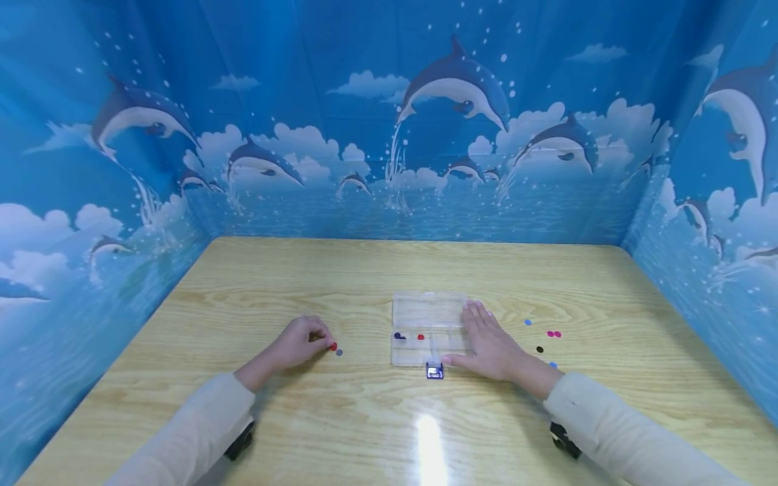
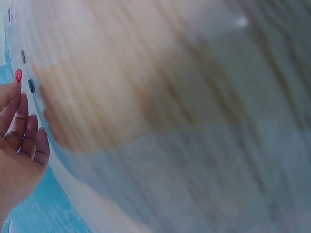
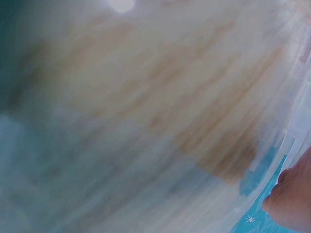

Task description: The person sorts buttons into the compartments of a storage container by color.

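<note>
My left hand [image 1: 300, 343] pinches a red button [image 2: 18, 75] between thumb and fingertips, low over the table left of the box. Right beside those fingertips lies a grey button [image 1: 340, 352]. The clear plastic compartment box [image 1: 413, 356] stands with its lid [image 1: 425, 309] laid back on the far side. Inside, dark buttons [image 1: 398, 336] sit in the left compartment, and another red button lies to their right. My right hand [image 1: 491, 349] rests on the box's right side, fingers stretched and thumb at the near edge, covering that end.
Right of the box lie loose buttons: blue [image 1: 528, 322], pink [image 1: 554, 334] and black [image 1: 539, 349], with another blue one near the right wrist. A small dark-blue-edged square piece [image 1: 434, 370] is at the box's front edge. A dolphin-print curtain [image 1: 389, 135] encloses the wooden table [image 1: 340, 432].
</note>
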Demonstrator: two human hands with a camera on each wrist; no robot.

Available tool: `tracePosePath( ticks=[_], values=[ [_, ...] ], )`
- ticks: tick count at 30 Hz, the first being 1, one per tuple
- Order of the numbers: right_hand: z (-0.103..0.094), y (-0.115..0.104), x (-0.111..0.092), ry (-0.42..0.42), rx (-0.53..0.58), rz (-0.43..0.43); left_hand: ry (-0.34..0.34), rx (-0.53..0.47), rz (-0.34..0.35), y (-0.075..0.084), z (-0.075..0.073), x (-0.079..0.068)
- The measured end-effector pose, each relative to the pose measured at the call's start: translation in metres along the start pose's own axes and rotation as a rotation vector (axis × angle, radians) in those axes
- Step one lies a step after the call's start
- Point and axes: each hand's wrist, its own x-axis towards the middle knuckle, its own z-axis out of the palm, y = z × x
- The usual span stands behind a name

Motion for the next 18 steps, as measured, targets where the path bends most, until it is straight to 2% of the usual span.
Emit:
tracePosePath(
  ticks=[18],
  values=[
    [-0.0021,-0.0029,-0.0008,-0.006,0.011,0.006,0.046,-0.032,-0.126,0.0107,0.0020,0.0030]
  ],
)
